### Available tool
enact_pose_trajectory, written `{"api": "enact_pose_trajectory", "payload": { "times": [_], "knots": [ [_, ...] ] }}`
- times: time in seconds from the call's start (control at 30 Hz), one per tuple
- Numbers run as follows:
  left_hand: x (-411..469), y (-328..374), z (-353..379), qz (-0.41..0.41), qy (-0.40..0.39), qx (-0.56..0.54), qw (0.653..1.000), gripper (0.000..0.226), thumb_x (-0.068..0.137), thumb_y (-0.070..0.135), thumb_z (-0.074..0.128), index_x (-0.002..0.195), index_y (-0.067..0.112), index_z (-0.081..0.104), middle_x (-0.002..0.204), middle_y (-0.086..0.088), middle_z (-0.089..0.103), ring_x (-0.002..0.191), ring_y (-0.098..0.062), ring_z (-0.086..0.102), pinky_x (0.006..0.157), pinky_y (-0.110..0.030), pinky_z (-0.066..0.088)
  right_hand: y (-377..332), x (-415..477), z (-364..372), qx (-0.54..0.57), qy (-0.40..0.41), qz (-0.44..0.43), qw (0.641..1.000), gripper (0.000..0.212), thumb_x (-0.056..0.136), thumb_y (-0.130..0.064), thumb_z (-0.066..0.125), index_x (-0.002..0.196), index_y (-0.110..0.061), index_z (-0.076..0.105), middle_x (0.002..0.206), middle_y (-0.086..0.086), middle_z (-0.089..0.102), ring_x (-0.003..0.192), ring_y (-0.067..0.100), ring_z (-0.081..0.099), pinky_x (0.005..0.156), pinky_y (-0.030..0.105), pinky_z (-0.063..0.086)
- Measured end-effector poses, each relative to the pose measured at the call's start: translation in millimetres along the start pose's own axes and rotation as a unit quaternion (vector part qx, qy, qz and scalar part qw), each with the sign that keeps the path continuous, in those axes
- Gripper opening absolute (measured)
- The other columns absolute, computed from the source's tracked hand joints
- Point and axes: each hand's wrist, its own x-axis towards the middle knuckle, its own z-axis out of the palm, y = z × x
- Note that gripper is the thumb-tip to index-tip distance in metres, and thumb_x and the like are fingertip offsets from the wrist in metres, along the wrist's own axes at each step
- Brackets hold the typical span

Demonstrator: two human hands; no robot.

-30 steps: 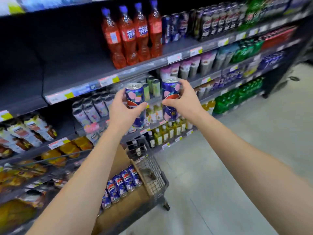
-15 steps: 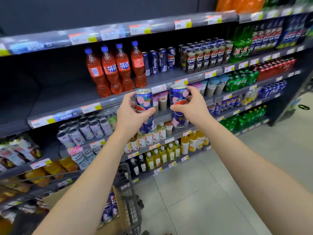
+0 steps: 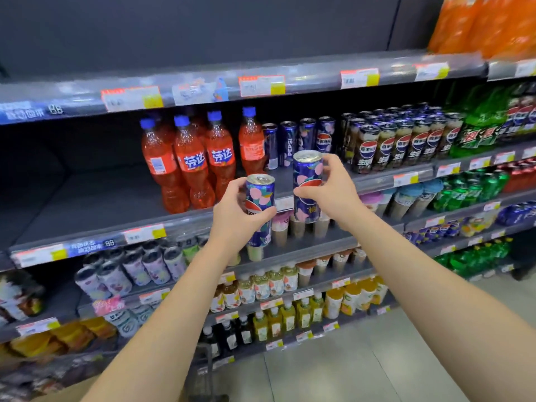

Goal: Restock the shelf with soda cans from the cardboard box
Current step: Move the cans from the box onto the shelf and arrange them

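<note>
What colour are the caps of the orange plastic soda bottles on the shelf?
Blue. The caps of the orange plastic soda bottles show best in the head view.

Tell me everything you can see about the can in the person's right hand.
The can is tall, slim, metal-looking: dark blue with pink peach shapes, a red and white logo and a silver top. It is upright in the air before the shelf, gripped by the right hand, thumb across its front, fingers behind. Nothing else touches it.

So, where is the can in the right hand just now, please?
In the head view that can sits upright in the right hand, just right of centre, before the shelved blue cans and beside the left hand's can.
</note>
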Motion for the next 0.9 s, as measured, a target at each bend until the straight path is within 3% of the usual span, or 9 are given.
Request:
{"api": "enact_pose_trajectory", "payload": {
  "times": [0.2,0.27,0.4,0.53,0.7,0.9],
  "knots": [
    [28.3,-5.4,10.4,-0.019,0.003,0.000,1.000,0.070,0.074,0.034,0.092,0.128,0.043,0.048,0.110,0.024,0.065,0.096,0.016,0.062,0.071,-0.003,0.049,3.2,63.7,13.0,0.011,-0.008,0.002,1.000,0.067,0.073,-0.017,0.086,0.125,-0.025,0.046,0.110,-0.006,0.059,0.088,0.009,0.064,0.066,0.026,0.056],
    [32.8,-7.3,14.0,-0.024,0.012,0.003,1.000,0.072,0.074,0.034,0.092,0.131,0.041,0.049,0.112,0.024,0.064,0.098,0.017,0.061,0.074,-0.003,0.049,6.9,82.6,16.0,0.017,-0.010,0.008,1.000,0.062,0.073,-0.011,0.086,0.117,-0.028,0.046,0.100,-0.011,0.055,0.078,0.008,0.060,0.063,0.029,0.055],
    [37.3,-8.4,20.9,-0.038,0.036,0.002,0.999,0.080,0.074,0.036,0.092,0.140,0.035,0.048,0.121,0.017,0.066,0.103,0.009,0.064,0.083,-0.012,0.055,17.6,120.6,23.5,0.009,-0.012,-0.002,1.000,0.054,0.067,-0.010,0.088,0.104,-0.024,0.051,0.090,-0.003,0.061,0.078,0.018,0.063,0.072,0.043,0.059],
    [41.5,-4.1,27.6,-0.051,0.060,0.012,0.997,0.083,0.073,0.040,0.092,0.142,0.035,0.046,0.125,0.013,0.066,0.106,0.003,0.066,0.093,-0.027,0.059,24.2,149.0,32.6,0.006,-0.046,-0.006,0.999,0.067,0.067,-0.006,0.088,0.123,-0.017,0.052,0.104,0.003,0.060,0.090,0.021,0.063,0.079,0.041,0.058],
    [48.7,0.1,37.6,-0.069,0.081,0.036,0.994,0.082,0.071,0.045,0.091,0.140,0.040,0.047,0.120,0.013,0.067,0.104,0.000,0.067,0.090,-0.027,0.060,41.2,175.6,45.7,0.011,-0.065,-0.011,0.998,0.062,0.069,-0.003,0.087,0.116,-0.019,0.050,0.089,-0.009,0.048,0.088,0.021,0.058,0.079,0.039,0.055],
    [49.8,3.2,48.7,-0.084,0.100,0.033,0.991,0.081,0.072,0.040,0.092,0.140,0.039,0.048,0.118,0.016,0.066,0.100,0.007,0.066,0.084,-0.019,0.059,59.2,193.2,63.4,0.004,-0.063,-0.007,0.998,0.057,0.069,-0.013,0.088,0.110,-0.026,0.050,0.094,-0.008,0.055,0.095,0.024,0.064,0.088,0.042,0.056]
  ]
}}
